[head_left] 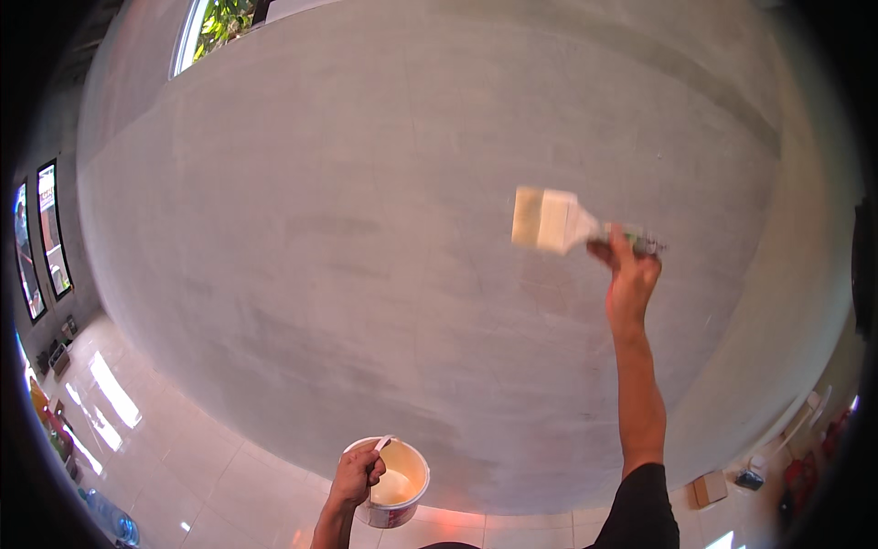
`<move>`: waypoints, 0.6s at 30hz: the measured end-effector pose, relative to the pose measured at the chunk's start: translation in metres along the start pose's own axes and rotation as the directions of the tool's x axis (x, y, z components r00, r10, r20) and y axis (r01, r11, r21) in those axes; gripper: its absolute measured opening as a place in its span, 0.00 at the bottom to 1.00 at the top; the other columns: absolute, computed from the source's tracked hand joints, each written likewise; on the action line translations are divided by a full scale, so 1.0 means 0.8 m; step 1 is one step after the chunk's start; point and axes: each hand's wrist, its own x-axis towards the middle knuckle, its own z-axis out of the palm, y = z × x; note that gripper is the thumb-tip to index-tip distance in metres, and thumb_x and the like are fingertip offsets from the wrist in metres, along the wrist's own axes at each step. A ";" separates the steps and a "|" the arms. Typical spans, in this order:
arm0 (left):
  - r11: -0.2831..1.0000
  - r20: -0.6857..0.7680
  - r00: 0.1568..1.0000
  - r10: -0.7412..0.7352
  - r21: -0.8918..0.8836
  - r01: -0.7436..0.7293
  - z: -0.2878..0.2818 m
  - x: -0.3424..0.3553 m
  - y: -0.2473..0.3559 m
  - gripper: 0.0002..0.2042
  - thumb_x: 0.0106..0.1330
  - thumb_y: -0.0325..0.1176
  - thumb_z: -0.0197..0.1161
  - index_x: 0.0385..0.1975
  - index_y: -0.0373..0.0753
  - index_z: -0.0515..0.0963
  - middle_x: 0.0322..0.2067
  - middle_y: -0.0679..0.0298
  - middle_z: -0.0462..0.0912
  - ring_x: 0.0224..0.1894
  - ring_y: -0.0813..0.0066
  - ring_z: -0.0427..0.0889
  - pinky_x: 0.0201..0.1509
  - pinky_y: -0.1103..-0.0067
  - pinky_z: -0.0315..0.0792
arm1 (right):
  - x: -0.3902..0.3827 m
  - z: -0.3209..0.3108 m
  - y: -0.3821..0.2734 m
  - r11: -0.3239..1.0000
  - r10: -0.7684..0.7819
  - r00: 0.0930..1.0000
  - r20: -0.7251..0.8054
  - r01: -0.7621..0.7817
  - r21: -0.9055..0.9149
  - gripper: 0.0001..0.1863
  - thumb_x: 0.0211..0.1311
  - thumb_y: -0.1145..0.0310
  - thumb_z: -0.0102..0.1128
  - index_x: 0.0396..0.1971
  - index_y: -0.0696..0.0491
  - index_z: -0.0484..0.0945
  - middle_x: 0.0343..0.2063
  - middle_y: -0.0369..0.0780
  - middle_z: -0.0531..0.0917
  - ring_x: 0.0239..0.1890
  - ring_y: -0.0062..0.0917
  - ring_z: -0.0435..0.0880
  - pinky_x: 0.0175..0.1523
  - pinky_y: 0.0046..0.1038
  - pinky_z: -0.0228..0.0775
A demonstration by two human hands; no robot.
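Keep the wide brush point(567, 222), seen toward two o'clock from the view's centre, broadside to the grey wall point(366, 238), with bristles point(527, 218) aimed at nine. Grip firmly near the neck, with right hand point(627, 274) at three o'clock and fingers wrapped around the handle. Best, probably, to use light, even strokes and a loose wrist; cannot tell bristle contact from a slight gap. Hold the white bucket point(389, 521) level, low at between six and seven o'clock, with left hand point(355, 476) clenched at the rim's ten o'clock, around a pale piece, perhaps the bail. Look inside for pale cream liquid point(395, 489), depth unclear; avoid tipping. Notice also, at eight o'clock, a clear bluish bottle point(112, 518), contents not readable.
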 end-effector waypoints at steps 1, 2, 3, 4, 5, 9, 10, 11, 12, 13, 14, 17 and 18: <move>1.000 -0.030 1.000 -0.006 -0.010 0.006 0.008 -0.002 0.006 0.16 0.62 0.26 0.46 0.45 0.25 0.76 0.15 0.72 0.65 0.16 0.87 0.59 0.18 0.87 0.52 | 0.037 0.019 -0.006 0.997 -0.057 0.998 0.011 0.056 0.043 0.08 0.61 0.72 0.59 0.34 0.63 0.80 0.31 0.43 0.84 0.32 0.29 0.85 0.41 0.33 0.82; 1.000 -0.043 0.999 0.004 -0.007 -0.005 0.009 -0.003 0.009 0.16 0.62 0.26 0.46 0.44 0.25 0.76 0.15 0.72 0.65 0.16 0.87 0.59 0.18 0.87 0.52 | 0.071 0.041 -0.006 0.990 -0.105 0.994 0.021 0.103 0.101 0.09 0.61 0.72 0.59 0.33 0.63 0.80 0.32 0.44 0.84 0.32 0.30 0.86 0.41 0.33 0.82; 1.000 -0.045 0.999 0.011 -0.007 -0.012 0.010 -0.002 0.008 0.16 0.62 0.26 0.46 0.44 0.25 0.76 0.15 0.73 0.65 0.16 0.87 0.59 0.18 0.87 0.51 | 0.104 0.064 -0.009 0.980 -0.143 0.990 0.016 0.139 0.141 0.08 0.60 0.73 0.60 0.32 0.64 0.80 0.31 0.45 0.84 0.32 0.31 0.86 0.42 0.32 0.82; 1.000 -0.059 0.998 0.019 -0.005 -0.020 0.009 -0.003 0.004 0.16 0.62 0.26 0.46 0.43 0.26 0.77 0.15 0.73 0.66 0.16 0.87 0.59 0.18 0.87 0.51 | 0.133 0.090 -0.007 0.967 -0.173 0.985 0.010 0.168 0.191 0.08 0.58 0.73 0.61 0.32 0.64 0.80 0.30 0.45 0.84 0.31 0.31 0.87 0.42 0.32 0.83; 0.999 -0.067 0.997 0.034 -0.014 -0.035 0.003 0.003 -0.007 0.15 0.62 0.26 0.46 0.42 0.26 0.77 0.15 0.73 0.66 0.16 0.87 0.59 0.17 0.87 0.50 | 0.155 0.115 -0.009 0.955 -0.197 0.980 0.012 0.190 0.226 0.08 0.58 0.73 0.61 0.31 0.65 0.80 0.29 0.46 0.84 0.30 0.31 0.87 0.40 0.31 0.83; 0.999 -0.096 0.994 0.044 0.030 -0.041 0.004 0.004 -0.015 0.16 0.68 0.28 0.44 0.48 0.27 0.74 0.14 0.69 0.67 0.14 0.86 0.60 0.16 0.87 0.52 | 0.232 0.199 0.009 0.902 -0.260 0.966 0.007 0.241 0.359 0.09 0.55 0.74 0.63 0.29 0.66 0.79 0.27 0.47 0.84 0.26 0.30 0.86 0.33 0.27 0.84; 1.000 -0.100 0.995 0.028 0.007 -0.028 0.007 0.008 -0.016 0.16 0.68 0.28 0.44 0.48 0.27 0.74 0.14 0.69 0.67 0.14 0.86 0.60 0.16 0.87 0.52 | 0.247 0.216 0.009 0.891 -0.266 0.964 -0.006 0.249 0.380 0.09 0.54 0.74 0.64 0.28 0.67 0.79 0.26 0.47 0.84 0.24 0.29 0.86 0.31 0.27 0.84; 1.000 -0.113 0.994 0.009 -0.013 -0.011 0.008 0.008 -0.015 0.16 0.68 0.28 0.44 0.48 0.26 0.74 0.14 0.69 0.67 0.14 0.85 0.60 0.16 0.87 0.52 | 0.255 0.230 0.011 0.896 -0.272 0.962 -0.007 0.256 0.363 0.09 0.54 0.74 0.64 0.28 0.67 0.79 0.26 0.47 0.83 0.24 0.29 0.86 0.30 0.27 0.84; 1.000 -0.135 0.991 -0.008 -0.031 0.004 0.005 0.006 -0.014 0.16 0.68 0.28 0.45 0.48 0.26 0.75 0.14 0.69 0.67 0.14 0.85 0.60 0.16 0.87 0.52 | 0.260 0.245 0.014 0.899 -0.272 0.962 -0.010 0.257 0.354 0.09 0.54 0.74 0.64 0.27 0.67 0.79 0.25 0.47 0.83 0.23 0.29 0.85 0.30 0.27 0.83; 1.000 -0.124 0.992 -0.007 -0.008 0.006 0.000 0.006 -0.018 0.16 0.68 0.29 0.45 0.48 0.27 0.75 0.15 0.69 0.68 0.14 0.85 0.60 0.16 0.87 0.52 | 0.265 0.251 0.016 0.903 -0.273 0.962 -0.014 0.261 0.343 0.10 0.53 0.74 0.64 0.26 0.67 0.79 0.25 0.47 0.83 0.22 0.28 0.85 0.29 0.27 0.83; 1.000 -0.133 0.991 0.011 0.010 -0.010 -0.005 0.007 -0.023 0.16 0.67 0.29 0.45 0.47 0.25 0.75 0.15 0.70 0.67 0.15 0.85 0.61 0.16 0.87 0.53 | 0.270 0.251 0.014 0.906 -0.283 0.959 -0.026 0.277 0.322 0.09 0.53 0.74 0.64 0.26 0.67 0.79 0.24 0.47 0.83 0.22 0.28 0.85 0.29 0.27 0.83; 1.000 -0.150 0.989 0.017 -0.008 -0.018 -0.026 0.012 -0.040 0.17 0.66 0.29 0.46 0.48 0.22 0.73 0.15 0.70 0.66 0.15 0.85 0.61 0.16 0.88 0.53 | 0.292 0.242 0.011 0.926 -0.293 0.956 -0.032 0.292 0.239 0.09 0.52 0.74 0.66 0.26 0.66 0.79 0.25 0.47 0.83 0.24 0.30 0.86 0.32 0.29 0.84; 1.000 -0.130 0.991 0.014 -0.003 -0.015 -0.026 0.015 -0.039 0.18 0.66 0.29 0.46 0.48 0.22 0.73 0.16 0.70 0.66 0.15 0.85 0.61 0.16 0.88 0.53 | 0.307 0.226 0.012 0.935 -0.327 0.943 -0.066 0.332 0.123 0.09 0.52 0.73 0.67 0.25 0.65 0.79 0.25 0.47 0.83 0.23 0.30 0.86 0.32 0.29 0.84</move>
